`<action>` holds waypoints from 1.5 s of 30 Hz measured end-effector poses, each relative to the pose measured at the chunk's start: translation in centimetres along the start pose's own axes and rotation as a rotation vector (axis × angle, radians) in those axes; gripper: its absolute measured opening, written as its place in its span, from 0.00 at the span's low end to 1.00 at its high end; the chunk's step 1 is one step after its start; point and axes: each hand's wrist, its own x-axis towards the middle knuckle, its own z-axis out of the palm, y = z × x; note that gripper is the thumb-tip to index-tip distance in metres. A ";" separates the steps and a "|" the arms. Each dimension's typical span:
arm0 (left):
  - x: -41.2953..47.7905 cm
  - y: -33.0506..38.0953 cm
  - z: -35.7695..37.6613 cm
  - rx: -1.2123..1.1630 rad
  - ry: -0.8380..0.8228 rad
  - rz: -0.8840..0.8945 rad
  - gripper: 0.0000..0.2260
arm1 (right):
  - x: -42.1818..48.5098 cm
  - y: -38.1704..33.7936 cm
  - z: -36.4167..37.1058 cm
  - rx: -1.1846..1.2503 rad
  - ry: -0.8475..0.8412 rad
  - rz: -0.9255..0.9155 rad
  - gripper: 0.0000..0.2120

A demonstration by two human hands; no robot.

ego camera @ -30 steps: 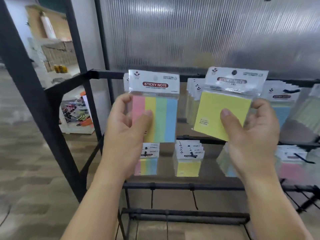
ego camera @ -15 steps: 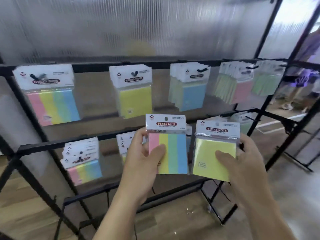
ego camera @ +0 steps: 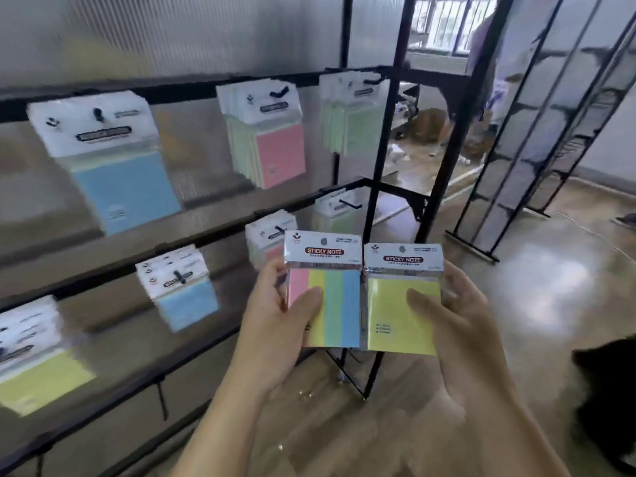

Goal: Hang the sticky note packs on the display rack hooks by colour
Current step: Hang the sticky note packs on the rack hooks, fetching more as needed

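the left hand (ego camera: 272, 332) pinches a four-colour striped sticky note pack (ego camera: 335, 304), thumb flat across its pink and yellow stripes and fingers tucked behind its left edge. at that pack's 3 o'clock, edge to edge with it, the right hand (ego camera: 464, 332) pinches a yellow sticky note pack (ego camera: 389, 325) the same way, thumb on the front and fingers behind the right edge. both packs are upright, headers up, held in the air in front of the display rack (ego camera: 186, 91), at about 5 o'clock from its hung stock and on no hook. along the upper rail, from 9 toward 3 o'clock, hang blue packs (ego camera: 127, 191), pink packs (ego camera: 282, 156) and green packs (ego camera: 351, 122). on the lower rail hang yellow packs (ego camera: 41, 376) at 8 o'clock of the view, lower blue packs (ego camera: 187, 299) near the middle, and two blurred bunches just behind the held packs' tops. a second black rack (ego camera: 509, 173) stands at 2 o'clock.
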 end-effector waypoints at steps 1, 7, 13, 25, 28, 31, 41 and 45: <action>0.7 -0.3 1.8 0.004 -0.007 0.003 0.14 | 1.1 -0.2 -1.6 -0.006 0.007 -0.002 0.20; 4.5 -2.0 12.1 -0.014 -0.085 -0.024 0.15 | 6.7 -0.4 -10.3 -0.033 0.083 -0.005 0.21; 9.4 -3.4 21.4 -0.024 -0.206 -0.067 0.15 | 12.3 0.2 -18.2 -0.020 0.208 0.007 0.22; 25.9 -7.3 39.6 -0.040 -0.373 -0.079 0.16 | 29.6 -0.4 -31.3 -0.059 0.423 -0.025 0.21; 29.5 -7.7 43.6 -0.023 -0.401 -0.061 0.16 | 33.7 -0.7 -33.9 -0.029 0.475 -0.016 0.22; 32.3 -8.4 47.0 -0.021 -0.413 -0.080 0.16 | 37.2 -0.5 -36.4 -0.022 0.498 0.008 0.18; 42.4 -11.1 62.2 0.028 -0.334 -0.056 0.15 | 50.9 0.4 -49.4 0.015 0.534 -0.010 0.25; 45.9 -10.8 70.1 0.019 -0.298 -0.036 0.17 | 56.4 -1.1 -56.0 0.009 0.492 -0.010 0.29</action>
